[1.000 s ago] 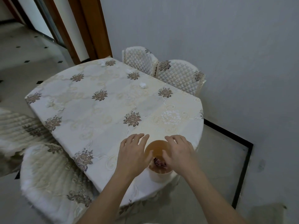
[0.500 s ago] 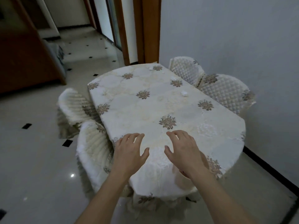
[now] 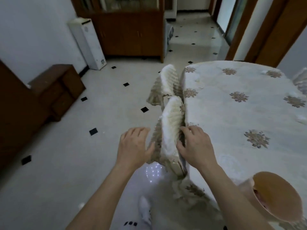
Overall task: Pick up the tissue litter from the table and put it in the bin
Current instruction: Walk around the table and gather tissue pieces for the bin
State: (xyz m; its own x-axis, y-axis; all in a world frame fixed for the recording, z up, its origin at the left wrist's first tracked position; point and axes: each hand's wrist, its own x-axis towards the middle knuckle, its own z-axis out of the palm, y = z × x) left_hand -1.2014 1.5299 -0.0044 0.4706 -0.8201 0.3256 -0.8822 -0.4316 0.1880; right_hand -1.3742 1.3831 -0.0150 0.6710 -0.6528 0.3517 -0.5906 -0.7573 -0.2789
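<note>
The table with its cream flowered cloth fills the right half of the view. Small white tissue pieces lie on it: one at the far end, one at the right edge. The beige bin stands at the table's near end, bottom right, its mouth towards me. My left hand hovers open over the floor left of the near chair. My right hand is open over the table's left edge, next to that chair. Both hands hold nothing.
Two padded chairs are tucked along the table's left side. Dark wooden cabinets stand at the back and on the left. A white standing appliance leans by the wall. A small white scrap lies on the tiled floor.
The view has swung left: the table has shifted to the right and the bin from beneath my right hand to the bottom right corner. My hands have stayed open and empty.
</note>
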